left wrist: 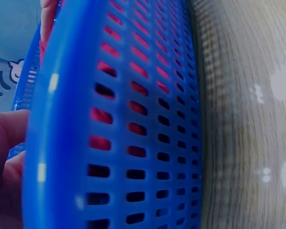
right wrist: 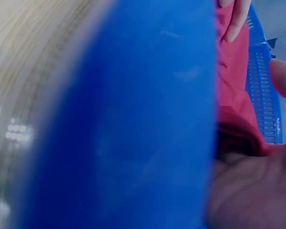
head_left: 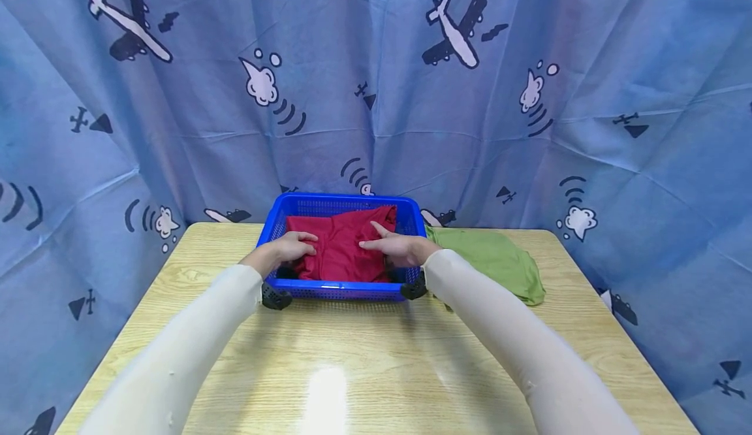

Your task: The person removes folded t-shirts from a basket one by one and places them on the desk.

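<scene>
A red cloth [head_left: 346, 242] lies inside a blue plastic basket [head_left: 352, 290], its right corner raised against the back. At the cloth's left side, my left hand [head_left: 288, 247] reaches in over the front rim with loosely bent fingers touching the fabric. My right hand [head_left: 399, 247] is at the right side, fingers and thumb spread apart. In the right wrist view, the fingers of this hand go under a fold of the cloth [right wrist: 233, 109] and their tips are hidden. Red fabric shows through the basket's slots in the left wrist view, where the rim covers most of the left hand.
A folded green cloth [head_left: 499, 262] lies on the wooden table [head_left: 352, 356] just right of the basket, partly behind my right forearm. A blue curtain [head_left: 329, 95] printed with airplanes hangs behind the table and along both sides.
</scene>
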The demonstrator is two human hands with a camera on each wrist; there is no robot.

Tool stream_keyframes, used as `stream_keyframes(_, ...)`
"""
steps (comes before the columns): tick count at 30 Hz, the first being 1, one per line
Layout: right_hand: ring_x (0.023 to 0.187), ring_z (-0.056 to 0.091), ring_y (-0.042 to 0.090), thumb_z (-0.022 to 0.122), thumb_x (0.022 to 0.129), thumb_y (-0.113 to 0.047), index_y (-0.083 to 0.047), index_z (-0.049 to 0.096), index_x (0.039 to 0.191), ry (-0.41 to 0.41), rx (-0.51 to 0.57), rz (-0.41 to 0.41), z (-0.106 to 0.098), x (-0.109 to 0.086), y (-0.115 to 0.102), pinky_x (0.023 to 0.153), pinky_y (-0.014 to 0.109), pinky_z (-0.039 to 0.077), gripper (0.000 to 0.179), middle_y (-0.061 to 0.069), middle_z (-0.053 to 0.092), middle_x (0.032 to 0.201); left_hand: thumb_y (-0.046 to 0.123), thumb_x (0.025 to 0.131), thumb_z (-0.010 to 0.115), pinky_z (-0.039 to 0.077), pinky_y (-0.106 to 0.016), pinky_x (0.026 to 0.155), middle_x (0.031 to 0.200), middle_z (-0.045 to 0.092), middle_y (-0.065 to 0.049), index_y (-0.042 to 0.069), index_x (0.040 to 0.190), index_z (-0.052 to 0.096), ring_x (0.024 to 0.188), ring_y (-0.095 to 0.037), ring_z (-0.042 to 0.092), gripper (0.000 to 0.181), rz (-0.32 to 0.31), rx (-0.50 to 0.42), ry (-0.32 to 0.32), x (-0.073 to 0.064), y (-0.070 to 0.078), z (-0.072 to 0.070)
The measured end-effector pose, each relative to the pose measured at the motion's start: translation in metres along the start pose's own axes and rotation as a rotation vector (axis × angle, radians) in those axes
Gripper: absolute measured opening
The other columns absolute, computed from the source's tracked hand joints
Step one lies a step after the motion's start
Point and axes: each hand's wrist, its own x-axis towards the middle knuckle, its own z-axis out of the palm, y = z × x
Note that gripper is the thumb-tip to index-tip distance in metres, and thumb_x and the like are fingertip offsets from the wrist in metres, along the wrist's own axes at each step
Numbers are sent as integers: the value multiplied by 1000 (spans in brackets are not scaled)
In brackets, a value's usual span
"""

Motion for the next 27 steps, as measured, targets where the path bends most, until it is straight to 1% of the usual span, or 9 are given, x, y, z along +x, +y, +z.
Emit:
stream_keyframes(5,158,10,36,53,105,-25,-34,-9,163,-15,114,-51,1,4,-2,127,58,14,85,10,0,172,14,98,55,46,-22,67,120,56,-8,1,140,53,85,-11,52,45,-33,-111,5,1,3,-1)
stream_keyframes(8,155,26,33,52,106,-22,-23,2,164,-9,159,-80,1,8,-3,126,56,19,77,13,20,168,16,100,57,47,-20,69,113,57,-5,-2,134,55,85,-9,54,39,-14,-164,16,3,3,1)
stream_keyframes(11,135,54,26,50,107,-17,-5,27,158,35,161,-109,0,11,-3,121,51,34,58,16,50,150,14,101,57,49,-18,70,120,59,-11,-1,140,52,84,-7,57,42,21,-172,29,4,2,0)
stream_keyframes(14,108,66,18,51,106,-14,2,43,147,96,149,-117,-2,11,-3,114,47,45,45,14,63,131,11,102,55,51,-17,71,136,55,-19,3,151,44,83,-6,60,51,43,-165,11,3,3,-3)
stream_keyframes(16,103,66,15,53,105,-12,0,42,150,122,141,-114,-4,10,-4,112,46,47,47,12,63,133,9,102,54,52,-17,72,145,49,-22,5,155,39,83,-6,61,55,39,-175,-16,2,3,-5)
stream_keyframes(19,110,64,17,55,104,-11,-6,34,157,130,127,-103,-7,8,-5,113,46,45,57,14,54,146,7,102,53,52,-17,75,152,44,-23,6,157,36,89,-7,62,57,36,-183,-49,1,3,-9)
stream_keyframes(22,113,62,18,56,103,-9,-8,30,159,121,104,-94,-11,4,-5,113,45,46,62,16,46,154,6,101,54,50,-17,78,155,40,-23,4,157,35,99,-10,60,59,66,-139,-55,-2,3,-11)
stream_keyframes(24,108,64,15,56,103,-9,-8,30,159,122,92,-92,-15,2,-5,110,43,49,62,16,45,154,6,101,55,49,-17,79,157,39,-22,6,157,35,106,-12,58,60,86,-118,-61,-3,5,-12)
stream_keyframes(27,94,65,9,57,103,-7,-10,30,160,135,94,-106,-20,-3,-7,97,35,57,63,16,47,152,6,100,56,50,-18,80,157,39,-21,7,158,34,110,-14,57,62,129,-106,-72,-5,12,-15)
